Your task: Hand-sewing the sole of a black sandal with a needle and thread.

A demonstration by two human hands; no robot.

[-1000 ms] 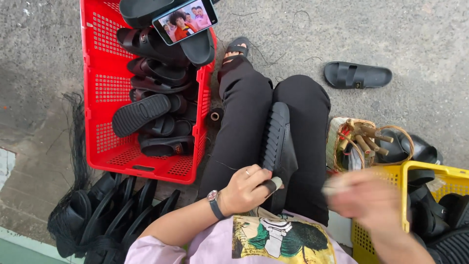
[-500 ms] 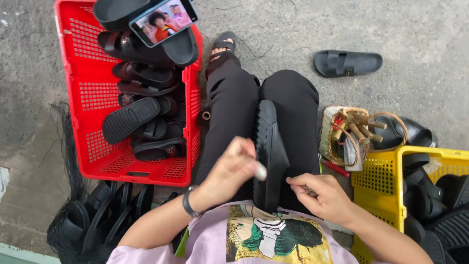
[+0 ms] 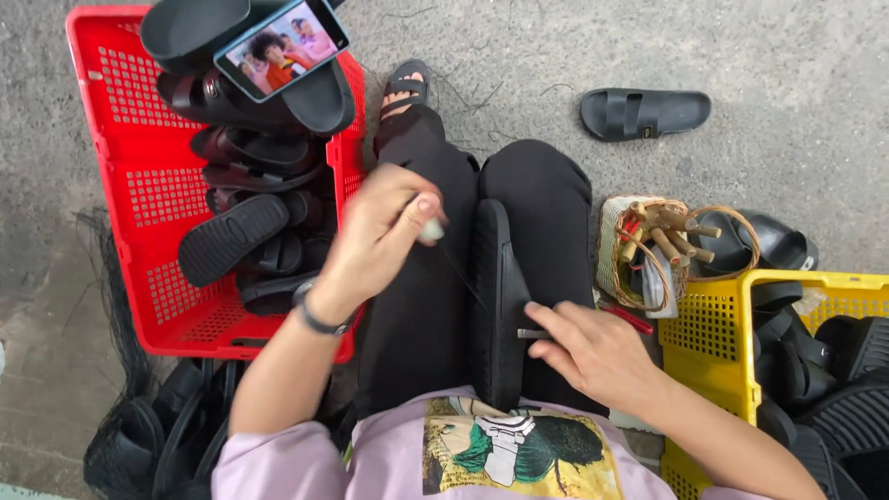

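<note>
You sit on a rough grey concrete floor (image 3: 796,65), legs stretched out, crates on both sides. On your left a red crate (image 3: 102,167) is piled with black sandals, and a phone (image 3: 281,48) with a lit screen lies on the top one. On your right a yellow crate (image 3: 713,343) holds more black sandals, and a small woven basket (image 3: 619,259) of wooden-handled tools stands just beside it. One loose sandal (image 3: 644,113) lies well apart, ahead on the floor.

The sole (image 3: 498,306) you are working on stands on edge in the gap between your thighs, toe pointing away from you.

What could go wrong: a thin dark thread (image 3: 460,275) seems to run from your raised hand down toward the sole. Pull at a sharp angle and it may snap or cut into the rubber. The sole is only propped between your legs, so a hard tug could tip it. The metal tip sits close to your thigh and fingers; a slip could prick you.

Your left hand (image 3: 384,236) is lifted above your left thigh, fingers curled nearly closed, pinching a small pale piece (image 3: 429,229) between thumb and forefinger. Your right hand (image 3: 597,352) rests against the sole's side, fingers partly closed, pinching a short metal needle (image 3: 534,333) at its edge.
</note>
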